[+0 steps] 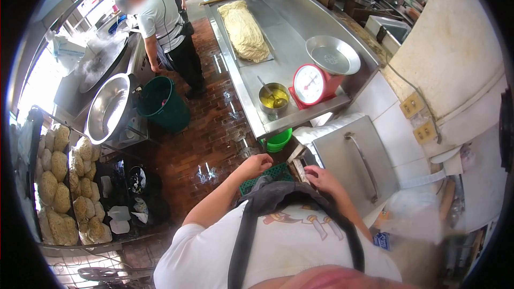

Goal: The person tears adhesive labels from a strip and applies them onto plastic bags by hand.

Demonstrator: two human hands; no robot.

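My left hand (258, 165) hangs in front of my waist, fingers loosely bent, with nothing seen in it. Below it is a green plastic crate (267, 176), partly hidden by my dark apron (286, 195). My right hand (321, 177) is beside a worn, whitish wooden-looking edge (297, 165); whether it touches that edge I cannot tell. Its fingers are slightly bent and apart. To its right is a steel lid or door with a long handle (361, 166).
A steel table (286, 27) ahead bears a dough slab (243, 29), a pot of yellow liquid (273, 98) and a red scale (310, 85). A green bucket (281, 140) sits beneath. Left are a green bin (166, 106), a large steel bowl (111, 108), bagged goods (61, 182) and a co-worker (166, 27).
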